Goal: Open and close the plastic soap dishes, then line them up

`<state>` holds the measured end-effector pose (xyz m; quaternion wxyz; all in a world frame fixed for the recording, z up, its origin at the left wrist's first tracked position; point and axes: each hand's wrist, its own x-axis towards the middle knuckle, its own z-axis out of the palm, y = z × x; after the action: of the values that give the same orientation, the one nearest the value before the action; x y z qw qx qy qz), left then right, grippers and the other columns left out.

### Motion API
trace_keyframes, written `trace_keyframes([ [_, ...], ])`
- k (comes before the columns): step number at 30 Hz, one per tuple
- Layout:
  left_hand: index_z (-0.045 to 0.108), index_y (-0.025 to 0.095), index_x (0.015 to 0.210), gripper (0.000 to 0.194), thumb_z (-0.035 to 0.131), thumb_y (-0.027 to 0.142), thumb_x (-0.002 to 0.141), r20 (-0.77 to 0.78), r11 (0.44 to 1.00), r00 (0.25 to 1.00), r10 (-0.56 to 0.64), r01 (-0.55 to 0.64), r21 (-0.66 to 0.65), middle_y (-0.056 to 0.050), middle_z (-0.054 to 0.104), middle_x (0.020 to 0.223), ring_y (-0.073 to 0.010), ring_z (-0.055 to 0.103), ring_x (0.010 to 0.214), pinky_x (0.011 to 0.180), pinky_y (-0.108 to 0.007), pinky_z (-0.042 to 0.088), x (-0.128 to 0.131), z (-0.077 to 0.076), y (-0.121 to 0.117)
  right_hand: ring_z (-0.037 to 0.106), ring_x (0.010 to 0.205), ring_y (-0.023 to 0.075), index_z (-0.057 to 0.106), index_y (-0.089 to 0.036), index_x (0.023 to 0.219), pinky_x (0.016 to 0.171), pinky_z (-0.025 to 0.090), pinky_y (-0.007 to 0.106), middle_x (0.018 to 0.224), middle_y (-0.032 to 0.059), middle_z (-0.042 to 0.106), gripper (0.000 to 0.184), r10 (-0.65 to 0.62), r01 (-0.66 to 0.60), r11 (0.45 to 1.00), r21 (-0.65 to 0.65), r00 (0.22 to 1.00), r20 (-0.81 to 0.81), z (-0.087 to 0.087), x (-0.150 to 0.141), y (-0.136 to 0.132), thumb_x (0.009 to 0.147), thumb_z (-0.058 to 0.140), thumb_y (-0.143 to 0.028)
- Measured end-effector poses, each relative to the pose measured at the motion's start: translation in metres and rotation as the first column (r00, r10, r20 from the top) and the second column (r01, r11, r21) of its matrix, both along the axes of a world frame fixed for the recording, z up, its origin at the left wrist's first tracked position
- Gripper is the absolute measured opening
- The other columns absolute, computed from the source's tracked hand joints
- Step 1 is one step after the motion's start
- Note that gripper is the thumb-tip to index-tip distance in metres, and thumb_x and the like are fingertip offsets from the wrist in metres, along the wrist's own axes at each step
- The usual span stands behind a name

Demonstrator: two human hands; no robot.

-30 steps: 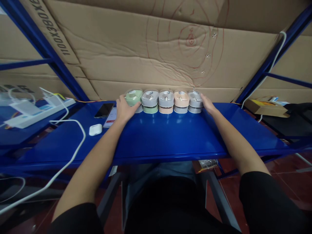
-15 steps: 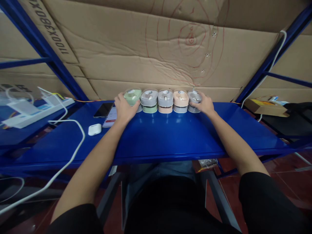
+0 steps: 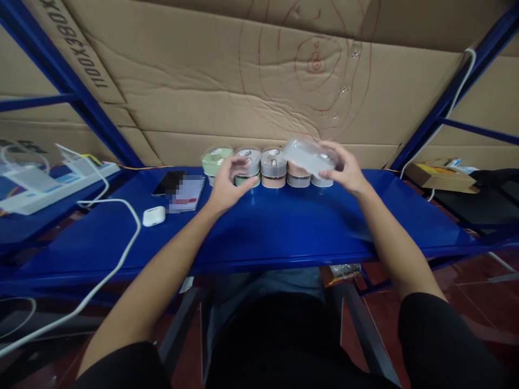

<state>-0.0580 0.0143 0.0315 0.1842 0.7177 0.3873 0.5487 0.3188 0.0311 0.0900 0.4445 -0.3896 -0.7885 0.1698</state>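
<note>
My right hand (image 3: 346,170) grips a small grey box with a clear lid (image 3: 310,156), tilted and raised off the right end of a row of such boxes. Below it a lower grey box (image 3: 321,182) stays on the table. My left hand (image 3: 231,183) hovers with fingers curved apart and nothing held, in front of a grey box (image 3: 249,158) stacked on a green one. At the row's left end sits a green box (image 3: 217,160) on another. In the middle, a grey box (image 3: 273,160) rests on a peach one (image 3: 273,182). A peach box (image 3: 295,169) is partly hidden behind the held box.
The blue table (image 3: 279,232) backs onto a cardboard wall (image 3: 203,81). At left lie a dark phone (image 3: 168,182), a second flat device (image 3: 188,194), a white earbud case (image 3: 154,216), a power strip (image 3: 60,186) and a white cable (image 3: 130,243). An open carton (image 3: 441,178) stands at right.
My right hand has lifted the upper grey box from the right-end stack and tilted it leftward. My left hand has let go of the left-end green box and moved right.
</note>
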Motion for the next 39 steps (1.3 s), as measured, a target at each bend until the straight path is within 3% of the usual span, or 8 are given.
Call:
trace_keyframes([
  [4, 0.049, 0.024, 0.162, 0.110, 0.098, 0.066, 0.073, -0.065, 0.902, 0.928, -0.368, 0.339, -0.269, -0.024, 0.061, 0.167, -0.0437, 0.061, 0.157, 0.131, -0.062, 0.049, 0.010, -0.009, -0.006, 0.063, 0.153, 0.0410, 0.071, -0.034, 0.154, 0.134, 0.044, 0.063, 0.164, 0.0068, 0.069, 0.088, 0.398, -0.382, 0.912, -0.148, 0.912, 0.097, -0.024, -0.038, -0.019, 0.072, 0.096, -0.054],
  [9, 0.057, 0.022, 0.160, 0.113, 0.106, 0.058, 0.064, -0.209, 0.886, 0.889, -0.406, 0.328, -0.326, -0.020, 0.064, 0.167, -0.0447, 0.060, 0.157, 0.134, -0.062, 0.045, 0.022, -0.024, -0.012, 0.062, 0.154, 0.0417, 0.062, -0.031, 0.165, 0.134, 0.045, 0.063, 0.169, 0.0102, 0.065, 0.099, 0.519, -0.478, 0.851, -0.218, 0.827, 0.214, -0.056, -0.054, -0.017, 0.073, 0.096, -0.049],
  [14, 0.054, 0.023, 0.162, 0.117, 0.107, 0.056, 0.063, -0.220, 0.908, 0.906, -0.363, 0.290, -0.302, -0.020, 0.067, 0.163, -0.0449, 0.065, 0.151, 0.130, -0.064, 0.049, 0.039, -0.038, -0.018, 0.064, 0.149, 0.0455, 0.053, -0.035, 0.173, 0.128, 0.052, 0.065, 0.162, 0.0133, 0.067, 0.114, 0.363, -0.333, 0.932, -0.145, 0.862, 0.354, -0.065, -0.064, -0.027, 0.074, 0.098, -0.068],
  [20, 0.041, 0.026, 0.175, 0.132, 0.107, 0.058, 0.065, -0.242, 0.908, 0.895, -0.375, 0.303, -0.288, -0.020, 0.059, 0.170, -0.0458, 0.059, 0.157, 0.132, -0.065, 0.047, 0.044, -0.032, -0.027, 0.068, 0.143, 0.0450, 0.063, -0.034, 0.166, 0.125, 0.054, 0.064, 0.158, 0.0113, 0.071, 0.093, 0.314, -0.309, 0.948, -0.076, 0.872, 0.375, -0.041, -0.054, -0.034, 0.085, 0.089, -0.072],
  [27, 0.085, 0.035, 0.139, 0.056, 0.093, 0.059, 0.089, -0.473, 0.924, 0.798, -0.374, 0.277, -0.264, -0.011, 0.066, 0.151, -0.0415, 0.057, 0.154, 0.137, -0.063, 0.043, 0.036, -0.029, -0.030, 0.079, 0.112, 0.0429, 0.075, -0.030, 0.150, 0.108, 0.061, 0.068, 0.127, 0.0114, 0.085, 0.085, 0.044, 0.038, 0.979, -0.201, 0.921, 0.388, -0.033, 0.014, -0.005, 0.090, 0.073, -0.090],
  [30, 0.086, 0.035, 0.138, 0.051, 0.089, 0.059, 0.092, -0.472, 0.921, 0.794, -0.383, 0.291, -0.258, -0.012, 0.061, 0.159, -0.0427, 0.050, 0.161, 0.138, -0.065, 0.040, 0.037, -0.032, -0.029, 0.080, 0.103, 0.0428, 0.078, -0.028, 0.143, 0.101, 0.063, 0.067, 0.117, 0.0122, 0.086, 0.084, 0.011, 0.114, 0.971, -0.212, 0.859, 0.512, -0.041, 0.021, 0.001, 0.088, 0.074, -0.092],
  [34, 0.089, 0.029, 0.131, 0.050, 0.081, 0.064, 0.097, -0.469, 0.938, 0.814, -0.343, 0.268, -0.222, -0.014, 0.060, 0.161, -0.0428, 0.050, 0.161, 0.138, -0.062, 0.041, 0.037, -0.027, -0.028, 0.080, 0.115, 0.0428, 0.075, -0.025, 0.147, 0.104, 0.064, 0.061, 0.128, 0.0155, 0.085, 0.085, 0.042, 0.090, 0.978, -0.186, 0.796, 0.604, -0.048, 0.020, 0.006, 0.092, 0.073, -0.089],
  [39, 0.087, 0.022, 0.128, 0.058, 0.070, 0.071, 0.100, -0.508, 0.984, 0.848, -0.151, 0.078, -0.163, -0.016, 0.063, 0.146, -0.0415, 0.059, 0.149, 0.134, -0.060, 0.045, 0.015, -0.007, -0.017, 0.075, 0.132, 0.0479, 0.070, -0.024, 0.157, 0.115, 0.061, 0.067, 0.148, 0.0181, 0.078, 0.096, 0.073, 0.051, 0.984, -0.168, 0.748, 0.659, -0.057, 0.027, 0.015, 0.081, 0.090, -0.080],
])
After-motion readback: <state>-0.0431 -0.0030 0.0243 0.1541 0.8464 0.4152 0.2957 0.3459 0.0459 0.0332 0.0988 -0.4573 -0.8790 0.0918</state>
